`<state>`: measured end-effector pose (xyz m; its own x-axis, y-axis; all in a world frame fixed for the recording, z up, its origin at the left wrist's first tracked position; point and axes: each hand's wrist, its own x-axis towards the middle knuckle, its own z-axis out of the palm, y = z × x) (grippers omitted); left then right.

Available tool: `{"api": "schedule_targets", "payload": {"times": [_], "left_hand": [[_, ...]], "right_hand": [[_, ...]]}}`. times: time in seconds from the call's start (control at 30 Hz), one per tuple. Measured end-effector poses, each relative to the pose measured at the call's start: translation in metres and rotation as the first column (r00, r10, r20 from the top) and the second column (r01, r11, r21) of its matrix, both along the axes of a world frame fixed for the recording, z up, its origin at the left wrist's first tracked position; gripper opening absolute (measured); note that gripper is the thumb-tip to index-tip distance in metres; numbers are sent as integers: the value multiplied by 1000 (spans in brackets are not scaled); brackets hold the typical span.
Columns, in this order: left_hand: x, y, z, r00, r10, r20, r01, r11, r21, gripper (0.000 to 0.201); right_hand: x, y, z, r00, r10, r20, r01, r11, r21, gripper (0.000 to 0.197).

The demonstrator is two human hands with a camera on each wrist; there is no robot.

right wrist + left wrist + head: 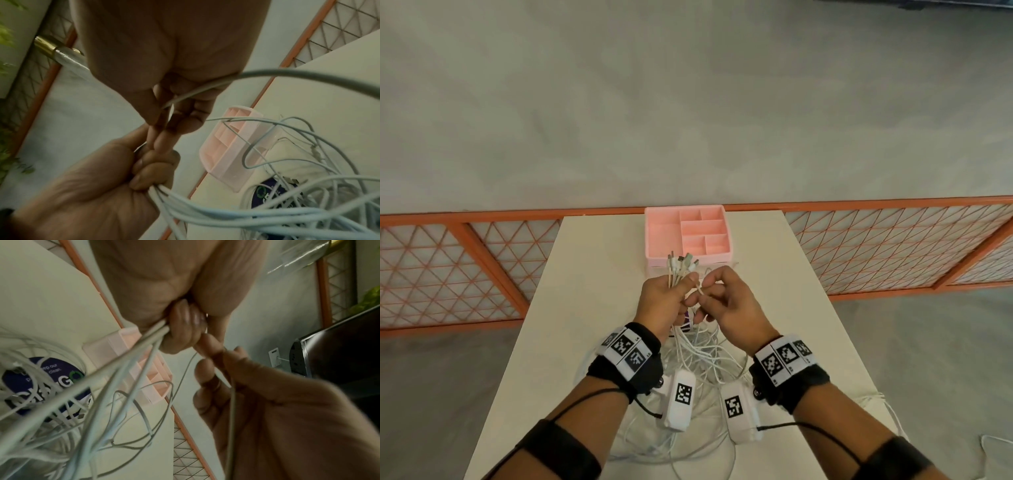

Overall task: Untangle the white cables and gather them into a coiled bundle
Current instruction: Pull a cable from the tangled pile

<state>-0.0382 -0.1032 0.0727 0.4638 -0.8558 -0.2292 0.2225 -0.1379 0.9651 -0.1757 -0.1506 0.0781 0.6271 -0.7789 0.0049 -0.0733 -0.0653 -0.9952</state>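
Both hands are raised above the white table (592, 308), just in front of the pink organiser. My left hand (666, 298) grips a bunch of white cables near their ends, and the plug ends (683, 263) fan out above the fist. The cables (131, 356) run out of the curled fingers down to a loose tangle (702, 356) on the table. My right hand (726, 301) touches the left hand and pinches a single thin white cable (197, 92) between thumb and fingers. That cable (232, 402) trails down past the right palm.
A pink organiser (688, 233) with several compartments stands at the table's far edge. A dark blue round label (47, 386) lies under the tangle. An orange-framed mesh fence (893, 246) runs behind the table. More cable hangs over the table's right edge (876, 399).
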Motion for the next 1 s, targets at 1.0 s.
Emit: {"api": "schedule_targets", "payload": {"times": [1.0], "left_hand": [[30,12,-11,996,93,-3,-93,991,-93,26]], "right_hand": [[-98,-132,25,606,-703,-372,735,674,-76,30]]}}
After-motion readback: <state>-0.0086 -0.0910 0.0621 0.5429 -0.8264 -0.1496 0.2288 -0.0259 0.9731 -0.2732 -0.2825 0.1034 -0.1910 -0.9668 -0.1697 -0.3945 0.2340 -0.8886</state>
